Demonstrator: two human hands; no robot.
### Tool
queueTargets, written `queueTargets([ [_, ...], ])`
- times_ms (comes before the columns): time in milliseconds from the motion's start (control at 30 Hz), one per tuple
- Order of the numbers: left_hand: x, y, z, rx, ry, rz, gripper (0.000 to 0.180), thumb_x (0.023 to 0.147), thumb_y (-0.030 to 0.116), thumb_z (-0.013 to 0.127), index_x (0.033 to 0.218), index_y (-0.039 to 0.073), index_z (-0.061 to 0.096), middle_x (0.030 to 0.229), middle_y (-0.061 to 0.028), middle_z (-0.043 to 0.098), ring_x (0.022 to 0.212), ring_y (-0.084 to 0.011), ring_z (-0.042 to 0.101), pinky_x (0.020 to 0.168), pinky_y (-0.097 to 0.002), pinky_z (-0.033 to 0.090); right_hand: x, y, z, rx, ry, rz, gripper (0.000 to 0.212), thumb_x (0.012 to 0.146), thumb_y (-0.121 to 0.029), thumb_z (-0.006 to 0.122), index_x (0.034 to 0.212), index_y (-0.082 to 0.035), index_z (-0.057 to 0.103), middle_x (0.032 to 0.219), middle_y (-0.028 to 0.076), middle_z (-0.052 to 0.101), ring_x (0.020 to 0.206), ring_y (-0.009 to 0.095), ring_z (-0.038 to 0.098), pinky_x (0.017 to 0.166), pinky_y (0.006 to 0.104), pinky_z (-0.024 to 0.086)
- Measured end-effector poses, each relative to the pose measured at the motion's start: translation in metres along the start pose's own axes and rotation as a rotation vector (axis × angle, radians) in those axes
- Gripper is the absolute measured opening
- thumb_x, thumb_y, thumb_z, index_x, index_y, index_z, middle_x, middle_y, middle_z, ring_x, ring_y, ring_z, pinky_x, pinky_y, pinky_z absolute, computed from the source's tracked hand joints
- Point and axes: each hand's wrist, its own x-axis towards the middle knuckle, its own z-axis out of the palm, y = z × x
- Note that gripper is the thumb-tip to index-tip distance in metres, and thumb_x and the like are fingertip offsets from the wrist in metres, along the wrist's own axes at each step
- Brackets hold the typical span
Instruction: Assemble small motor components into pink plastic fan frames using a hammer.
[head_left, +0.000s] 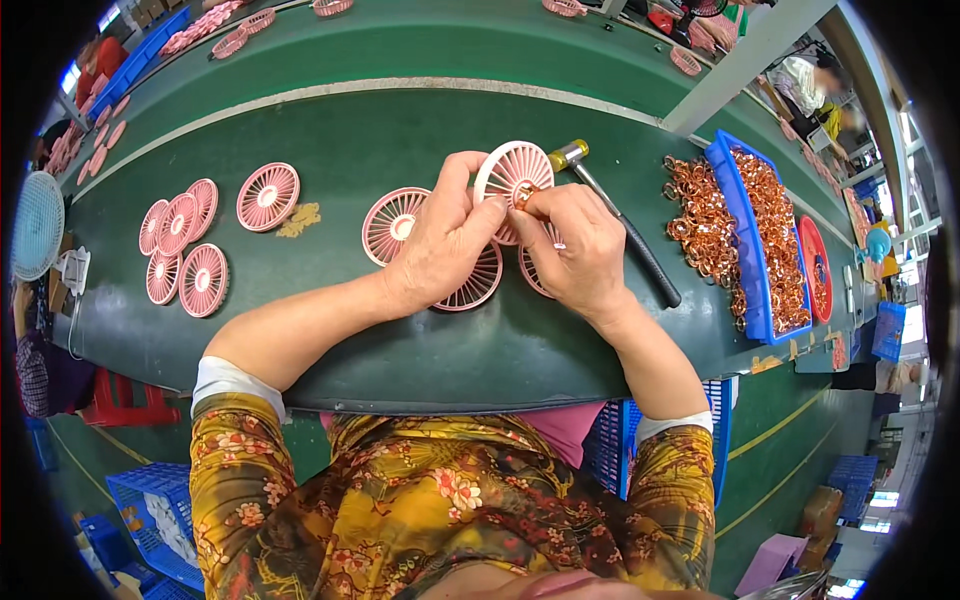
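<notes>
Pink plastic everywhere on this green belt (420, 350), and I've got one pink fan grille (510, 172) lifted up between my hands, tilted so its spoked face looks back at me. My left hand (445, 245) is closed on its lower left rim, thumb on the front, fingers wrapped behind. My right hand (580, 250) pinches a small copper coil (524, 196) right at the grille's hub, thumb and forefinger tight on it, touching the plastic.

Under my hands, more grilles lie flat on the belt: one (390, 222) just left of my left hand, another (475, 285) half hidden beneath my wrist, a third (535, 270) peeking out under my right hand. Further left sits a single grille (268, 196) with a little heap of yellowish bits (298, 219) beside it, then a cluster of five overlapping grilles (180, 250) near the belt's left end.

To my right, a mallet with a brassy head (567, 155) lies slanted, its black handle running down past my right wrist. Beyond it, a loose pile of copper coils (705, 230) spills on the belt, touching a blue tray (742, 240) heaped with more of them. A red dish (815, 265) sits just past the tray.
</notes>
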Motion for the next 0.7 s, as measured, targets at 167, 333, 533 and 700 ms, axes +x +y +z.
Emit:
queueTargets([
  [167,0.002,-0.018,0.002,0.032,-0.004,0.141,0.032,0.093,0.014,0.053,0.115,-0.004,0.037,0.100,-0.0154,0.059,0.088,-0.0181,0.062,0.077,-0.0318,0.052,-0.002,0.001,0.004,-0.028,-0.022,0.080,0.011,0.080,-0.010,0.070,0.083,-0.006,0.059,0.074,0.008,0.058,0.066,0.027,0.058,0.057,0.0365,0.046],
  [333,-0.001,-0.020,0.002,0.139,0.036,0.164,0.031,0.092,0.013,0.054,0.114,-0.004,0.038,0.100,-0.0153,0.059,0.088,-0.0176,0.062,0.077,-0.0311,0.052,-0.005,0.003,0.008,-0.019,-0.057,0.093,0.010,0.084,-0.013,0.066,0.084,-0.006,0.058,0.076,0.008,0.058,0.068,0.028,0.058,0.058,0.0380,0.046],
  [533,0.003,-0.015,0.001,0.027,0.055,0.031,0.032,0.091,0.013,0.055,0.113,-0.005,0.039,0.100,-0.0145,0.058,0.086,-0.0170,0.061,0.076,-0.0298,0.052,-0.004,0.000,0.007,-0.064,-0.081,0.134,0.011,0.086,-0.015,0.064,0.085,-0.006,0.057,0.075,0.010,0.057,0.068,0.029,0.057,0.059,0.0394,0.046],
  [700,-0.001,-0.019,0.002,0.016,0.004,-0.030,0.030,0.093,0.005,0.051,0.117,-0.001,0.034,0.109,-0.0111,0.054,0.097,-0.0114,0.056,0.084,-0.0284,0.051,-0.005,-0.001,0.007,-0.066,-0.082,0.128,0.010,0.087,-0.015,0.063,0.085,-0.007,0.057,0.076,0.010,0.057,0.069,0.029,0.058,0.060,0.0393,0.047],
])
